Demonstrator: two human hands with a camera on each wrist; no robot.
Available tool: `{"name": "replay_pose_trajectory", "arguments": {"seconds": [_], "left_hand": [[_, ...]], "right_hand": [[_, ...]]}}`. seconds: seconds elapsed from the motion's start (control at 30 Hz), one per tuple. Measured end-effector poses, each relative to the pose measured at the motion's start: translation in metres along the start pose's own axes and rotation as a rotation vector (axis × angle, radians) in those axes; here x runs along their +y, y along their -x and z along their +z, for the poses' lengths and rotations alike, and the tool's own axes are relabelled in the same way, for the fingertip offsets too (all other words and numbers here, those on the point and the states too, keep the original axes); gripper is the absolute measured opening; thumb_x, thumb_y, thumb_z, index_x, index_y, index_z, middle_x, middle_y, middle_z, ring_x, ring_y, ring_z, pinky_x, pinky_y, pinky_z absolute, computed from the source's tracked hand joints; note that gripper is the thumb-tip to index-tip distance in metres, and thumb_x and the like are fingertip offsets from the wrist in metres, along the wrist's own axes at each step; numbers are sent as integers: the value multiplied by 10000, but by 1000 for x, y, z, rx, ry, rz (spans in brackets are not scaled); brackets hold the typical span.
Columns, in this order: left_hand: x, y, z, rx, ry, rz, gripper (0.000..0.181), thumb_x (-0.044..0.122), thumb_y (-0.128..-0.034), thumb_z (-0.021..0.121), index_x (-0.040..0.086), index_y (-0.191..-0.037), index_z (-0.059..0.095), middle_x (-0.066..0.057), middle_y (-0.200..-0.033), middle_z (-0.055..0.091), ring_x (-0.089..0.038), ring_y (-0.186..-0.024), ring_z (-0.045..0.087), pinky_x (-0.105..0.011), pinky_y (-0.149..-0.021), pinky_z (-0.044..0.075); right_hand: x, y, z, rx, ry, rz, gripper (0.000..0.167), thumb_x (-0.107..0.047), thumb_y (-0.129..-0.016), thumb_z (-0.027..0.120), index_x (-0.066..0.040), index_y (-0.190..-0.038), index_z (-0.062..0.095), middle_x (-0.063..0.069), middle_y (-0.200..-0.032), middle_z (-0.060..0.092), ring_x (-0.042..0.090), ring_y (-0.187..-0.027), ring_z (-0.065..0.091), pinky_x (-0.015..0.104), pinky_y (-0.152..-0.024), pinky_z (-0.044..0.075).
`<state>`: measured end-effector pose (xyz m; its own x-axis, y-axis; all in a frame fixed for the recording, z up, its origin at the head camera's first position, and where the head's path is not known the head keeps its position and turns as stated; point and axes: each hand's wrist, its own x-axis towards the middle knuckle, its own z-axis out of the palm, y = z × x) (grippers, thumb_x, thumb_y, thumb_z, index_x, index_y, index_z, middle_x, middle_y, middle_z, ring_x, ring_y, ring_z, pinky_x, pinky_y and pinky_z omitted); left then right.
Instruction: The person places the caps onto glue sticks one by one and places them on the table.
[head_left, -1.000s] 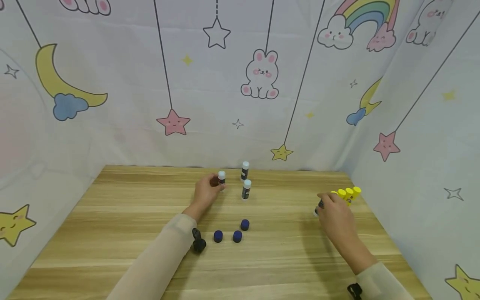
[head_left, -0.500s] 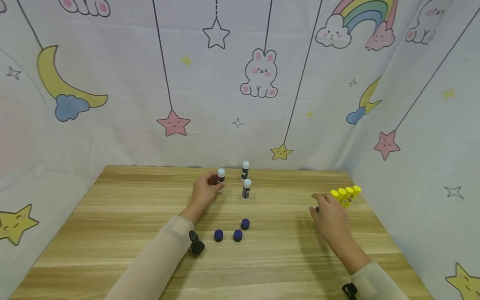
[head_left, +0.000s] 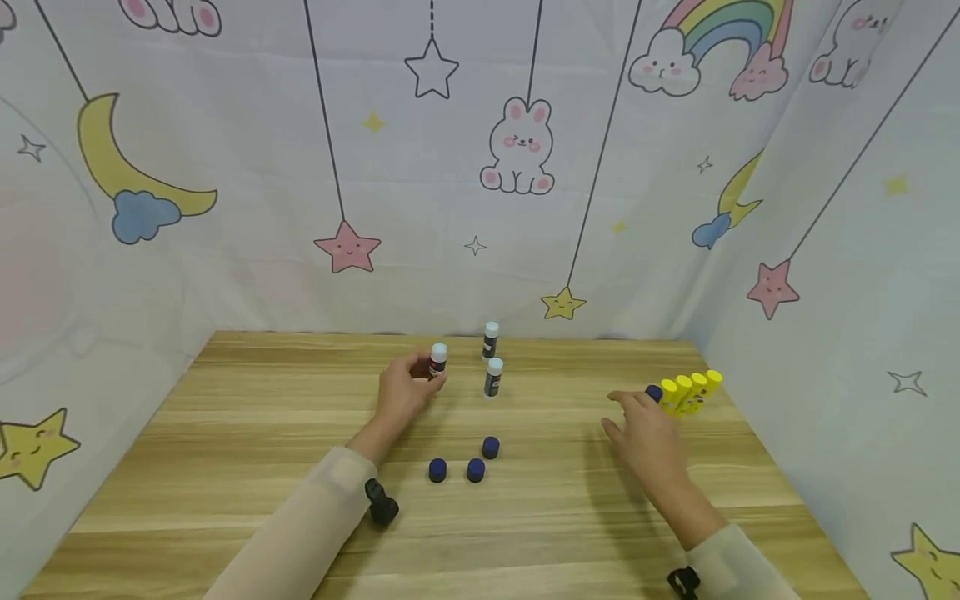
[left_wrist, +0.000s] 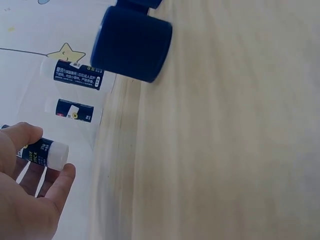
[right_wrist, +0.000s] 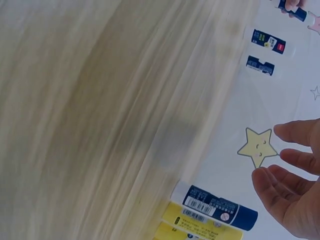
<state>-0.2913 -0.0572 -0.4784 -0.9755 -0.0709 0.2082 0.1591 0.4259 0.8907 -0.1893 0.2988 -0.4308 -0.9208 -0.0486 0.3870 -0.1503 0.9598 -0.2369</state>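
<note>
My left hand (head_left: pixel 401 398) holds a white-capped glue stick (head_left: pixel 438 360) between thumb and fingers; the left wrist view shows the grip on its dark label (left_wrist: pixel 37 151). Two more white-capped glue sticks (head_left: pixel 492 377) (head_left: pixel 491 342) stand upright to the right of it. My right hand (head_left: pixel 651 442) has its fingers spread with nothing between them. Just beyond it, a blue-capped stick (head_left: pixel 654 392) stands at the left end of a row of yellow sticks (head_left: pixel 683 392). In the right wrist view the blue-capped stick (right_wrist: pixel 215 206) is beside the yellow ones, apart from my fingers (right_wrist: pixel 292 172).
Three dark blue caps (head_left: pixel 437 470) (head_left: pixel 476 470) (head_left: pixel 491 447) sit on the wooden table (head_left: pixel 555 517) between my forearms. A patterned white curtain (head_left: pixel 420 292) hangs behind the table and along its sides.
My right hand has let go of the blue-capped stick beside the yellow row and moved left, fingers spreading. My left hand, holding its glue stick, has shifted slightly left.
</note>
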Motion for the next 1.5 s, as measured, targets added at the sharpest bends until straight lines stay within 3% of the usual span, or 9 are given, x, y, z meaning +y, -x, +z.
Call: {"name": "replay_pose_trajectory", "arguments": {"seconds": [0.43, 1.0, 1.27, 1.5], "left_hand": [[5, 16, -19, -7, -23, -20, 338, 156, -880, 808, 68, -1190, 708, -109, -1129, 733, -285, -1081, 670, -487, -977, 517], [7, 33, -30, -41, -20, 49, 350, 170, -886, 809, 80, -1210, 713, -92, -1118, 740, -261, -1062, 679, -409, -934, 576], [5, 44, -33, -38, -6, 66, 345, 151, -861, 828, 83, -1185, 728, -83, -1091, 742, -243, -1039, 676, -383, -923, 584], [11, 55, -34, -24, -6, 85, 336, 142, -840, 842, 97, -1158, 740, -65, -1063, 747, -218, -1012, 681, -355, -901, 591]], "right_hand": [[-21, 3, 21, -67, -120, 43, 395, -214, -886, 798, -64, -1236, 692, 174, -1146, 696, 290, -924, 689, 459, -725, 578], [-61, 3, 43, -128, -258, 62, 392, -178, -869, 797, -83, -1237, 700, 135, -1175, 703, 268, -953, 681, 441, -767, 576], [-81, 5, 45, -175, -309, 21, 363, -159, -869, 791, -97, -1217, 710, 120, -1152, 710, 258, -955, 673, 420, -766, 575], [-98, 8, 48, -265, -298, -75, 343, -183, -872, 804, -90, -1191, 716, 104, -1160, 711, 245, -951, 669, 396, -775, 568]]}}
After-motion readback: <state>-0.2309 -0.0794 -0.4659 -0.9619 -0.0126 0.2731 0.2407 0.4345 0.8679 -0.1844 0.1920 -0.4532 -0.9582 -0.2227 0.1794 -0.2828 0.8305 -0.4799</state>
